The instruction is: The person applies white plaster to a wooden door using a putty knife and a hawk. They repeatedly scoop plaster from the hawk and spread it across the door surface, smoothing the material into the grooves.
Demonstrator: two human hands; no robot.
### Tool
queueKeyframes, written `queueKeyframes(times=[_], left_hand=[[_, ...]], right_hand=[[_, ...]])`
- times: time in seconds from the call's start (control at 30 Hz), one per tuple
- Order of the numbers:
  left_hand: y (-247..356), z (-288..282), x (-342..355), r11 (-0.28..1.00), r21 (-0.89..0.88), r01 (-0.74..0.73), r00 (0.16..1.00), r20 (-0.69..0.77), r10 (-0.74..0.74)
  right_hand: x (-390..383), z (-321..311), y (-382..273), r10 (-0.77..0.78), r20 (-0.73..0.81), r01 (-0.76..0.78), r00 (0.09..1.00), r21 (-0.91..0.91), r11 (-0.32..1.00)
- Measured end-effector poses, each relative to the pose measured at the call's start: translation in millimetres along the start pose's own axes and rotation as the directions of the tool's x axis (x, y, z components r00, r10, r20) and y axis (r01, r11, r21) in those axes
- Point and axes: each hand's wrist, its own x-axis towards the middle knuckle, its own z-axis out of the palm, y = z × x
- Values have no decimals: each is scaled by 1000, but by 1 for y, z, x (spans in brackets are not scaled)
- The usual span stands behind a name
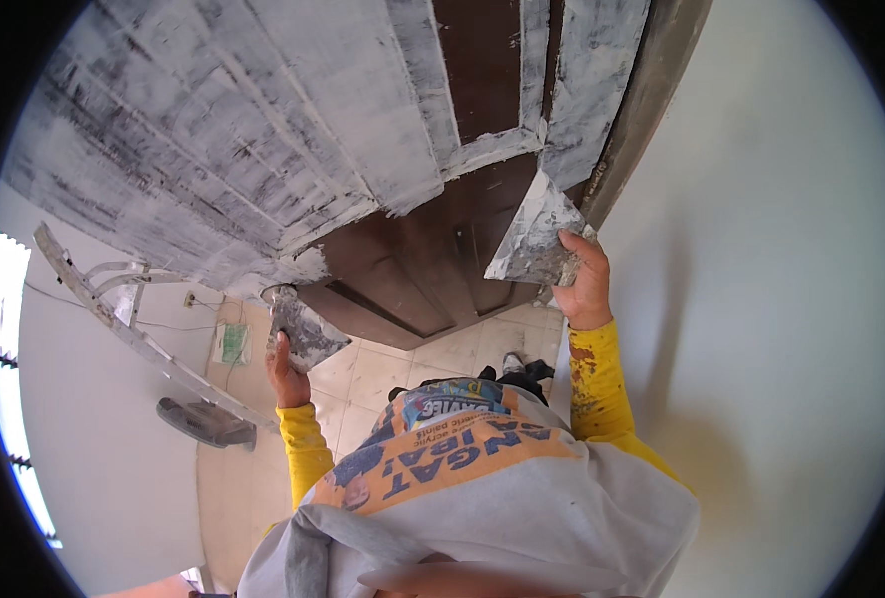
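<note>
My left hand (288, 371) grips a putty-smeared metal scraper (310, 337), held low near the door's left lower edge. My right hand (584, 281) grips a wide, flat scraper (530, 239) caked with pale putty, raised beside the right side of the door's lower panel. The door (213, 120) has streaky white-grey filler over much of its upper surface, leaving a narrow dark-brown panel (480, 70) and the lower brown panelled part (392, 279) uncoated. The right scraper hides part of that lower panel.
A metal ladder (88, 289) leans at the left, near a grey object (198, 424), a socket with a cable (191, 299) and a bright louvred window (5, 329). A white wall (761, 299) runs along the right beside the door frame (627, 149). Tiles (372, 369) lie around my feet.
</note>
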Motion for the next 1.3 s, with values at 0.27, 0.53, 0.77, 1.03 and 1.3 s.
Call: queueKeyframes(times=[0.27,0.53,0.77,1.03,1.3], left_hand=[[13,9,-13,991,-118,61,989,-124,-76],[-4,17,-9,994,-105,6,961,-273,-35],[-7,26,-14,994,-106,-38,948,-317,2],[-8,25,-12,990,-138,-33,951,-310,-11],[-8,1,-9,987,-161,12,960,-273,-56]], right_hand=[[51,-46,-7,284,347,-231,894,-188,955],[123,-27,-28,629,570,-13,529,-735,677],[143,-38,-35,647,618,-229,446,-620,750],[136,-12,-27,552,599,-11,580,-672,740],[87,3,-46,-178,398,300,900,-268,916]])
